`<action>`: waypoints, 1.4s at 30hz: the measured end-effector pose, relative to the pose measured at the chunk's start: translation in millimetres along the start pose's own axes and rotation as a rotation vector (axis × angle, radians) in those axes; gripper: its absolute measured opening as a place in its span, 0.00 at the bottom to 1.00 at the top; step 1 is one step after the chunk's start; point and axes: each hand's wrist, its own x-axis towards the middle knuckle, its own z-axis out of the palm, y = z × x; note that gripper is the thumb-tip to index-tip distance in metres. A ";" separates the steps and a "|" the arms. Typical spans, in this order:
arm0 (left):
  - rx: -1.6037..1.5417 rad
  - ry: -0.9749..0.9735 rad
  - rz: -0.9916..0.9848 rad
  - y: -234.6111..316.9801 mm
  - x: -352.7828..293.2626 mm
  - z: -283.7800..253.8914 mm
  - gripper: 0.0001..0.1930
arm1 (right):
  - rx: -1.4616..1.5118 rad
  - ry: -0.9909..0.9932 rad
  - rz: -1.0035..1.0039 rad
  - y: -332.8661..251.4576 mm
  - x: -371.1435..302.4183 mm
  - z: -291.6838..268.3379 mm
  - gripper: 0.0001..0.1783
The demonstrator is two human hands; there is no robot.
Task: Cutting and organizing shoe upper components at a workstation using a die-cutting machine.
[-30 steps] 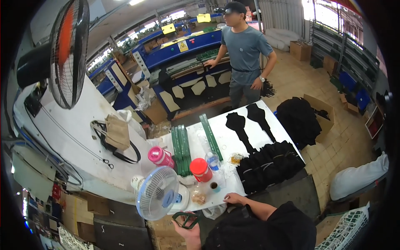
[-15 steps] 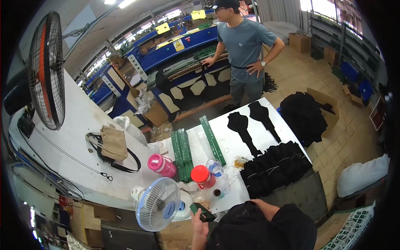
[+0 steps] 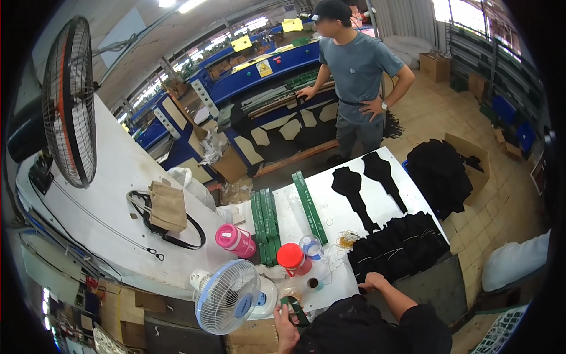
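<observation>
My left hand (image 3: 286, 328), low in the view beside the small fan, is closed around a dark green band-like piece (image 3: 299, 312) bent into a loop. My right hand (image 3: 372, 281) is over the near edge of the white table (image 3: 321, 298), next to the bundled black cut fabric pieces (image 3: 395, 245). Its fingers look loosely bent and apart, with nothing visible in them. Two single black cut pieces (image 3: 348, 182) lie flat farther back. Between my hands and the bundles stand a small dark-topped cup (image 3: 313, 284) and a red-lidded jar (image 3: 293, 259).
A blue-rimmed fan (image 3: 227, 298) stands at the left, near a pink tumbler (image 3: 234, 241). Green strips (image 3: 265, 227) and a clear bottle (image 3: 311, 248) are on the table. Across it a person (image 3: 356, 74) stands by a blue machine (image 3: 259, 74). Black fabric (image 3: 436, 174) fills a carton at the right.
My right hand has come away from my body, forward to the table edge by the black bundles. My left hand still holds the green piece, now turned. The view has shifted slightly.
</observation>
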 end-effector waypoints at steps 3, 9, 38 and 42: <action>-0.041 0.035 0.050 5.2 3.6 5.5 0.13 | 0.098 0.103 -0.001 17.7 -9.9 2.1 0.29; 0.150 -0.089 0.158 29.3 12.6 1.7 0.11 | 0.383 0.255 -0.087 36.5 -10.6 34.1 0.27; 1.570 -0.296 -0.628 -140.7 -4.6 -228.6 0.27 | 0.347 0.509 0.218 -10.3 4.9 -5.3 0.49; 1.507 -0.202 -0.589 -149.5 -22.8 -232.4 0.27 | 0.351 0.531 0.217 -10.8 1.0 -2.7 0.48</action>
